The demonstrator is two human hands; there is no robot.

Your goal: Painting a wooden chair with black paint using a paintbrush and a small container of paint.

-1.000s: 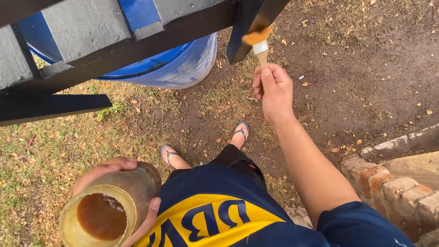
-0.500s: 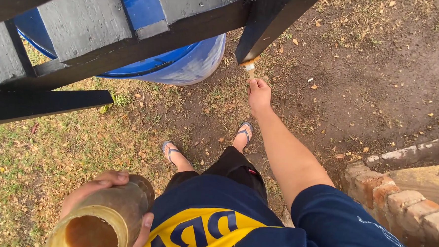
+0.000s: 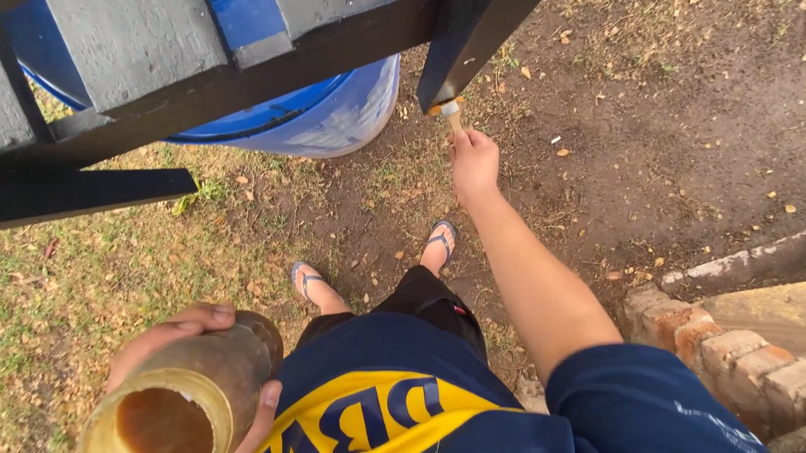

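My right hand reaches forward and grips the handle of a small paintbrush, whose head touches the lower end of a black-painted wooden bar. My left hand is wrapped around a cut-off plastic bottle near my chest; brown liquid fills its open top. The black bar belongs to a wooden frame with grey slats and black rails across the top of the view.
A blue plastic barrel stands behind the frame. My feet in flip-flops stand on dry grass and bare dirt. A low brick edging runs along the right side.
My right hand has moved forward and lower along the black bar, and the brush head is now tucked at the bar's lower end. The bottle has stayed near my chest.
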